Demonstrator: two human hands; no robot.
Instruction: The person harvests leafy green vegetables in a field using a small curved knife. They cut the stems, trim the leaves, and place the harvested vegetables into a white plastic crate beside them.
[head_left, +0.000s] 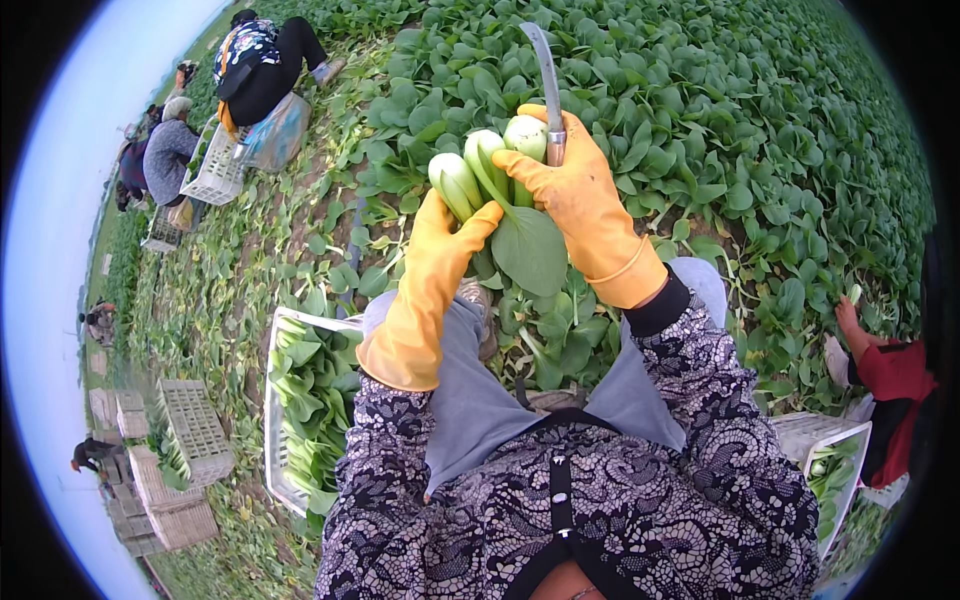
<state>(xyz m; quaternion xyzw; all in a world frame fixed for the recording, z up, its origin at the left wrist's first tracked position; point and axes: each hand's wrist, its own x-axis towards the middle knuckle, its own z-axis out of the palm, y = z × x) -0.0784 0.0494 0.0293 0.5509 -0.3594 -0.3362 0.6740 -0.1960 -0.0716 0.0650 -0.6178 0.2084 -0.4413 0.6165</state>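
My left hand, in an orange rubber glove, grips bok choy heads with their pale bases up. Also gloved in orange, my right hand holds a small curved-blade harvesting knife. Its steel blade points up and away, and the wooden handle is mostly hidden by the palm. Thumb and fingers of that same hand close around another bok choy head. One broad green leaf hangs down between the hands. Three pale bases show side by side; the lower leaves are partly hidden.
Uncut bok choy grows densely ahead. A white plastic crate of bok choy stands at my left, another crate at my right. Several people work at left; a red-clothed person is at right. Stacked crates stand lower left.
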